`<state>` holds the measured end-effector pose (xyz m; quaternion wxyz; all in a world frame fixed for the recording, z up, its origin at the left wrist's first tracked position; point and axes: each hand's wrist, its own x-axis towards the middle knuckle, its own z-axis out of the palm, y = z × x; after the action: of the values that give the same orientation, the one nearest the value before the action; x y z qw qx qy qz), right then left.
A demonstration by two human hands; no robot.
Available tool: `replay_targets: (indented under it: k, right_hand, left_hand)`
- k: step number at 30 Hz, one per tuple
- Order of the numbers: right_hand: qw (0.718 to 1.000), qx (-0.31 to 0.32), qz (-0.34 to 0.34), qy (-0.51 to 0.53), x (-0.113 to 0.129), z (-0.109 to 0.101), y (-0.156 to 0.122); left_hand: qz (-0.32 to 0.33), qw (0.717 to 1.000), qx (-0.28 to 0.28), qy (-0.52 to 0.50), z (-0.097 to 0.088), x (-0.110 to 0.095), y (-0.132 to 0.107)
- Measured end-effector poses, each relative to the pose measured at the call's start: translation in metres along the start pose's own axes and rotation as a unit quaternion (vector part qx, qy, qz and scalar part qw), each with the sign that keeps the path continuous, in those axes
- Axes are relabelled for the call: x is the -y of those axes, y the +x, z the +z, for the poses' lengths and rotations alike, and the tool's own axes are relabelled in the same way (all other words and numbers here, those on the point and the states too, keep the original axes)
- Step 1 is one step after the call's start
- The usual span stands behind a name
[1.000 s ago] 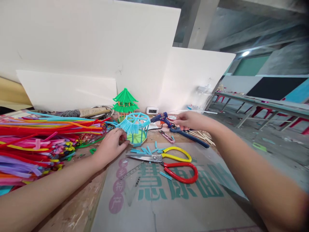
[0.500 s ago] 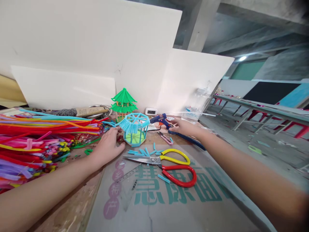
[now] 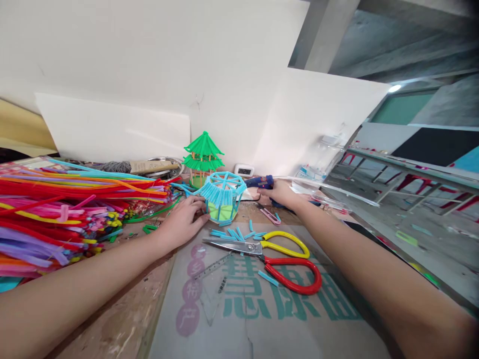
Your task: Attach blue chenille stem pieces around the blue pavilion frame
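My right hand (image 3: 283, 193) is wrapped round the handle of a dark blue hot glue gun (image 3: 262, 183), its nozzle pointing left and a long clear glue stick trailing behind. Beside a small light-blue pipe-cleaner pavilion (image 3: 222, 188) with a green base rests my left hand (image 3: 187, 219), thumb and fingers apart at the model's left edge; whether it touches is hard to tell. Cut blue pipe-cleaner pieces (image 3: 235, 233) lie in front of the pavilion. Nearer me are scissors (image 3: 258, 248) with one yellow and one red handle.
A green tiered pipe-cleaner tower (image 3: 204, 154) stands behind the pavilion, near a small white digital clock (image 3: 244, 170). Bundles of coloured pipe cleaners (image 3: 63, 209) fill the left side. A pink cutter (image 3: 270, 215), a clear ruler (image 3: 211, 267) and a plastic bottle (image 3: 325, 154) are also here.
The view has shifted, so the tabletop things appear farther right. My right hand has closed round the glue gun's handle and the gun has turned more level. My left hand stays beside the pavilion.
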<state>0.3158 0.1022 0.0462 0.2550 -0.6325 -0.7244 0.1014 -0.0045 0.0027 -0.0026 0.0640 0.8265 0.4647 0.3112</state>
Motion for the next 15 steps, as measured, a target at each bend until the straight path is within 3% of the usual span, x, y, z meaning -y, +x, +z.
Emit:
replay_targets:
  k: [8,15]
  right_hand:
    - [0.994,-0.034,-0.016,0.098,0.019,-0.025,-0.010]
    - [0.973,-0.017,-0.103,0.208,0.062,-0.047,-0.079]
  left_hand:
    - [-0.017,0.999,-0.009,0.025,-0.003,-0.006,-0.001]
    - [-0.016,1.000,-0.004,0.022,-0.004,-0.007,-0.002]
